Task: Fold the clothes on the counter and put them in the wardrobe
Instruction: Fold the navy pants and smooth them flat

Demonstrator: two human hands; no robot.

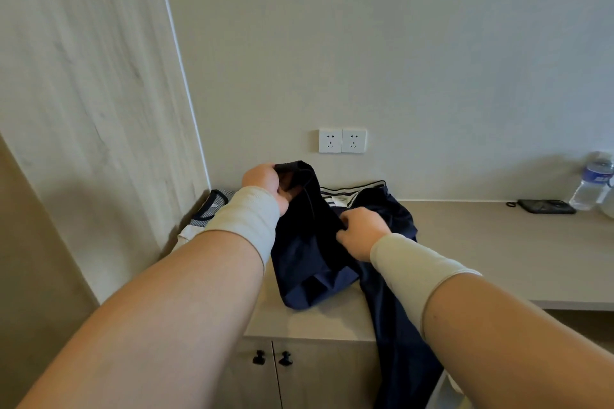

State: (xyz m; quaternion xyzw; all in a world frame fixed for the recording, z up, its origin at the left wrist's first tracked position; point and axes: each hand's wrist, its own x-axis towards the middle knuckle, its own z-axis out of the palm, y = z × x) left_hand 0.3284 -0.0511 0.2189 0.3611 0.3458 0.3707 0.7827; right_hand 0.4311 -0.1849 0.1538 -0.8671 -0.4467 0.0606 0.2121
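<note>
Forearms fill the lower frame, both wrapped in pale wrist bands. Your left hand (264, 183) is raised above the counter (481, 242), fingers curled round a bunched edge of the navy garment (309, 252), lifting it so the cloth hangs and you can find its shape. Your right hand (360, 232) is lower and to the right, well apart from the left, pinching a fold of the same navy cloth near its middle; probably pinning or gathering it while the other end gets pulled up.

Most of the garment lies crumpled on the counter. One long dark section trails off the front edge and hangs down past the cabinet doors (262, 375) — looks like a trouser leg or long sleeve, can't tell which. A striped waistband or hem (352, 191) shows behind your right hand, touching the navy heap; can't say if it's the same piece.

Second item: striped grey top (212, 206) in the back left corner, partly hidden by your left wrist, not yet folded as far as shows.

Judgement: early in the task, still sorting out the first piece, nothing folded. Wardrobe is likely the tall pale panel (83, 76) on the left, door state not visible.

Far right on the counter: water bottle (594, 181) and dark phone (546, 206), clear of the clothes. Double wall socket (342, 140) above.
</note>
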